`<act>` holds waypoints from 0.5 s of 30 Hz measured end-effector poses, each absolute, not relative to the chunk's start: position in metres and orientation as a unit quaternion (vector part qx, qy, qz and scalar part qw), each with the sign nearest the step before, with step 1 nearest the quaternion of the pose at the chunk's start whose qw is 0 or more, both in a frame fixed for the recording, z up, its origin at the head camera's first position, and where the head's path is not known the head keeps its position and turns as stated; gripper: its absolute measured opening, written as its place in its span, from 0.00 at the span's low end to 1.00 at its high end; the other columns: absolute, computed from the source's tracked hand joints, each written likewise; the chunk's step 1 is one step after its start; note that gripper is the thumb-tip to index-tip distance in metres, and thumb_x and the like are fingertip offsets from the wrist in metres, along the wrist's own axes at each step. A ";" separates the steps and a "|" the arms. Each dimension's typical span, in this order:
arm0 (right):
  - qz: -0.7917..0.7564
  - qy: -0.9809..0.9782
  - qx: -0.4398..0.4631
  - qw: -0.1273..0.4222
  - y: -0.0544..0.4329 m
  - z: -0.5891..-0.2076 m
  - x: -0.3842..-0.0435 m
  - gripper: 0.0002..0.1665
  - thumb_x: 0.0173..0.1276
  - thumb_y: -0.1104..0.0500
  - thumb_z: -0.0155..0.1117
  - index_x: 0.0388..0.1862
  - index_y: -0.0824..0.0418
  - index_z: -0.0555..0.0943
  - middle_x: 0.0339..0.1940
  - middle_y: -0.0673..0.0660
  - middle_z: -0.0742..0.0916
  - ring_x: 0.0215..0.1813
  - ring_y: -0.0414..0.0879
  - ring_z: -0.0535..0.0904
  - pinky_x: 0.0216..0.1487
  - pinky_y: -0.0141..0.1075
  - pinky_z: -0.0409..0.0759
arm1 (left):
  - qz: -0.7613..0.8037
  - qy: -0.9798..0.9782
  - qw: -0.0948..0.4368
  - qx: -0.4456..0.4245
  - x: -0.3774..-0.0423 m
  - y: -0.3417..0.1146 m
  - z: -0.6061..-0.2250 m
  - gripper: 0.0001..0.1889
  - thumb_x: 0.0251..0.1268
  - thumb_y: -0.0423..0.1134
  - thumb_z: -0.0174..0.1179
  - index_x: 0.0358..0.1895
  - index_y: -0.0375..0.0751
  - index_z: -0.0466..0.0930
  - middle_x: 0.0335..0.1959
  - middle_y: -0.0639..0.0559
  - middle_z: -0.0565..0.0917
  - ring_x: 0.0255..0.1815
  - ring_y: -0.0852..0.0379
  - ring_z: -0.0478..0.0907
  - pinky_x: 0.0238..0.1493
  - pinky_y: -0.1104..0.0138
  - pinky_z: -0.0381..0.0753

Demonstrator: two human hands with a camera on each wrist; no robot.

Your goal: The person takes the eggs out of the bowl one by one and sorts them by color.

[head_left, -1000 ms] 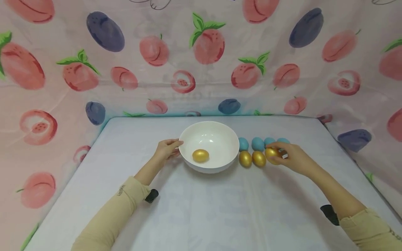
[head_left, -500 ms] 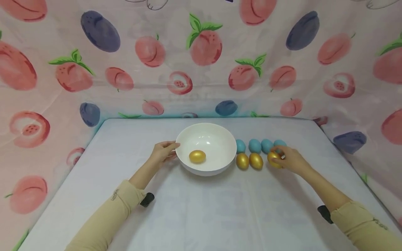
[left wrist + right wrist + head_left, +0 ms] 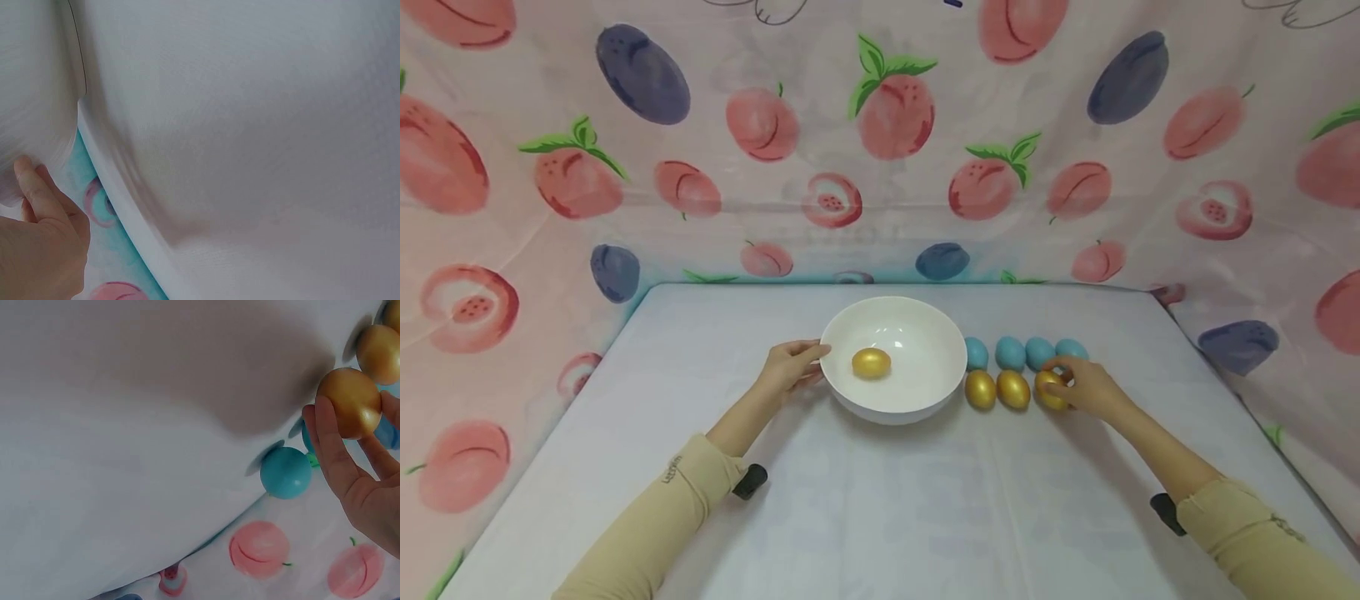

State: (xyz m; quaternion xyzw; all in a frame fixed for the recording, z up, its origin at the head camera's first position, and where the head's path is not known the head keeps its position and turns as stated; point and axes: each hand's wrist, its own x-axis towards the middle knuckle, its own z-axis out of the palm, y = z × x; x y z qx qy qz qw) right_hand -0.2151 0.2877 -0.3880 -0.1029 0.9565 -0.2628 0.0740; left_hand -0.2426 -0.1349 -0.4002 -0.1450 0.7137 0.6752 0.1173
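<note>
1. Resting at the left rim of the white bowl [image 3: 895, 358], the left hand [image 3: 788, 367] touches the bowl's outer wall with gently bent fingers [image 3: 37, 187]; it grips nothing.
2. Inside the bowl lies one gold egg [image 3: 871, 363], its long axis running left to right.
3. Just right of the bowl, on the pale surface [image 3: 880, 500], two more gold eggs [image 3: 997, 389] stand side by side, long axes pointing away from the person.
4. Behind them runs a row of four blue eggs [image 3: 1009, 352].
5. At the right end of the gold row, the right hand [image 3: 1090, 390] pinches a third gold egg [image 3: 1049, 389] between thumb and fingers [image 3: 331, 444], closed round it; whether it has left the surface cannot be told.
</note>
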 end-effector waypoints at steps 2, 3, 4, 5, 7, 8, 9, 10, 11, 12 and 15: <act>-0.261 0.957 -0.100 0.076 0.288 -0.389 -0.216 0.23 0.66 0.58 0.61 0.55 0.72 0.73 0.33 0.66 0.81 0.26 0.44 0.77 0.25 0.32 0.80 | 0.675 0.714 0.117 -0.144 -0.242 -0.134 -0.400 0.26 0.63 0.40 0.60 0.62 0.33 0.70 0.51 0.43 0.78 0.29 0.66 0.80 0.36 0.76 0.86; -0.261 0.957 -0.098 0.078 0.289 -0.390 -0.216 0.23 0.66 0.58 0.61 0.55 0.72 0.73 0.33 0.65 0.80 0.26 0.44 0.77 0.25 0.32 0.80 | 0.674 0.715 0.118 -0.145 -0.242 -0.134 -0.400 0.26 0.63 0.40 0.60 0.62 0.33 0.70 0.51 0.43 0.78 0.28 0.66 0.80 0.36 0.76 0.86; -0.261 0.957 -0.098 0.079 0.289 -0.391 -0.217 0.23 0.66 0.59 0.61 0.54 0.73 0.73 0.32 0.65 0.80 0.25 0.44 0.77 0.25 0.32 0.80 | 0.674 0.714 0.118 -0.146 -0.242 -0.134 -0.400 0.26 0.63 0.40 0.60 0.62 0.33 0.70 0.51 0.43 0.78 0.28 0.65 0.80 0.36 0.76 0.86; -0.262 0.957 -0.097 0.081 0.290 -0.392 -0.217 0.23 0.66 0.59 0.61 0.55 0.73 0.73 0.32 0.65 0.80 0.25 0.44 0.77 0.25 0.32 0.80 | 0.674 0.714 0.119 -0.147 -0.242 -0.134 -0.400 0.26 0.63 0.40 0.60 0.62 0.33 0.70 0.50 0.43 0.78 0.28 0.65 0.80 0.36 0.76 0.86; -0.262 0.957 -0.096 0.082 0.290 -0.393 -0.218 0.23 0.66 0.59 0.61 0.55 0.73 0.73 0.32 0.66 0.81 0.26 0.44 0.77 0.25 0.32 0.80 | 0.675 0.713 0.119 -0.147 -0.242 -0.134 -0.399 0.25 0.63 0.40 0.60 0.62 0.33 0.71 0.49 0.44 0.79 0.28 0.65 0.80 0.36 0.76 0.86; -0.262 0.957 -0.096 0.082 0.290 -0.393 -0.218 0.23 0.66 0.59 0.61 0.55 0.73 0.73 0.33 0.66 0.81 0.26 0.44 0.77 0.25 0.32 0.80 | 0.675 0.713 0.118 -0.146 -0.242 -0.134 -0.399 0.25 0.63 0.40 0.60 0.62 0.33 0.71 0.48 0.45 0.79 0.28 0.65 0.80 0.36 0.76 0.86; -0.261 0.957 -0.096 0.082 0.290 -0.393 -0.219 0.23 0.66 0.58 0.61 0.55 0.73 0.73 0.33 0.66 0.81 0.26 0.44 0.77 0.25 0.32 0.80 | 0.676 0.713 0.118 -0.146 -0.242 -0.134 -0.399 0.25 0.63 0.40 0.61 0.62 0.33 0.71 0.47 0.45 0.79 0.28 0.65 0.80 0.36 0.76 0.86; -0.261 0.957 -0.096 0.082 0.290 -0.392 -0.219 0.23 0.66 0.58 0.61 0.55 0.72 0.73 0.34 0.67 0.81 0.26 0.44 0.77 0.25 0.32 0.80 | 0.676 0.713 0.117 -0.145 -0.242 -0.135 -0.399 0.25 0.63 0.40 0.61 0.62 0.33 0.71 0.47 0.45 0.79 0.28 0.66 0.80 0.36 0.77 0.86; -0.260 0.957 -0.096 0.082 0.290 -0.392 -0.219 0.24 0.67 0.58 0.61 0.55 0.73 0.73 0.35 0.68 0.81 0.27 0.44 0.77 0.25 0.32 0.80 | 0.675 0.714 0.117 -0.145 -0.242 -0.135 -0.399 0.25 0.63 0.40 0.61 0.62 0.33 0.71 0.47 0.46 0.79 0.28 0.66 0.80 0.36 0.77 0.86; -0.258 0.958 -0.097 0.082 0.290 -0.392 -0.219 0.24 0.67 0.57 0.61 0.55 0.73 0.73 0.35 0.68 0.81 0.27 0.45 0.77 0.25 0.32 0.80 | 0.675 0.714 0.118 -0.145 -0.242 -0.135 -0.399 0.25 0.63 0.40 0.61 0.62 0.33 0.71 0.47 0.46 0.79 0.28 0.66 0.80 0.36 0.77 0.86; -0.257 0.958 -0.097 0.086 0.289 -0.391 -0.219 0.25 0.67 0.56 0.61 0.55 0.73 0.73 0.36 0.70 0.81 0.27 0.45 0.77 0.26 0.33 0.81 | 0.673 0.714 0.121 -0.147 -0.242 -0.136 -0.399 0.26 0.63 0.40 0.61 0.62 0.33 0.70 0.48 0.45 0.79 0.28 0.66 0.80 0.36 0.77 0.86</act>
